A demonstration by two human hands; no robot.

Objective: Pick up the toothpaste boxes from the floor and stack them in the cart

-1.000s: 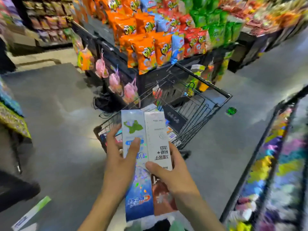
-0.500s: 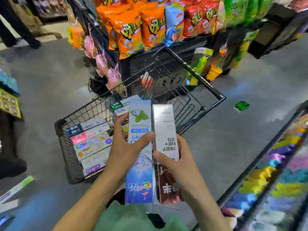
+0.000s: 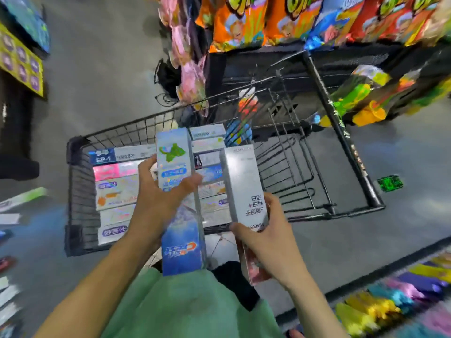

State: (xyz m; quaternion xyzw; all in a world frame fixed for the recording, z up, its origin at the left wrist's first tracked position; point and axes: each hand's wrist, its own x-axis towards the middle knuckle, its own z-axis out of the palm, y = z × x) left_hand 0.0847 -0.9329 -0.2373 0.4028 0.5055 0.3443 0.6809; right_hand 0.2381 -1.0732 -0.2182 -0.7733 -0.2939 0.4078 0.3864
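Black wire cart (image 3: 341, 128), thin metal grid walls with a thick dark rim, parked on a smooth grey concrete floor (image 3: 102, 76). Glossy crinkly snack bags (image 3: 240, 23), mostly orange, filling the shelf at 12 o'clock, with pink net pouches (image 3: 192, 84) hanging off the shelf end around 11.

Already in the cart, at its 9 o'clock end: flat rows of stacked toothpaste boxes (image 3: 114, 191), long rectangular cartons with shiny, some holographic faces, lying side by side and touching. A few more loose boxes on the floor (image 3: 23, 198) out at 9 o'clock, pretty blurry.

Holding two more over the cart's near edge. Blue-and-white box (image 3: 174, 167), long and slim, green blob print near the far end, deep blue with a logo at the near end, pointing toward 12. White box (image 3: 241, 181) just beside it at 3 o'clock, matte pale face with dark print, reddish near end, tilted slightly toward 11.

Left hand (image 3: 158, 203) wrapped round the blue-and-white box mid-length, thumb across its top face, grip closed on it. Right hand (image 3: 271, 237) clamped on the white box's lower half, thumb on the front, fingers behind. Forearms bare, green shirt (image 3: 185, 306) at 6 o'clock.
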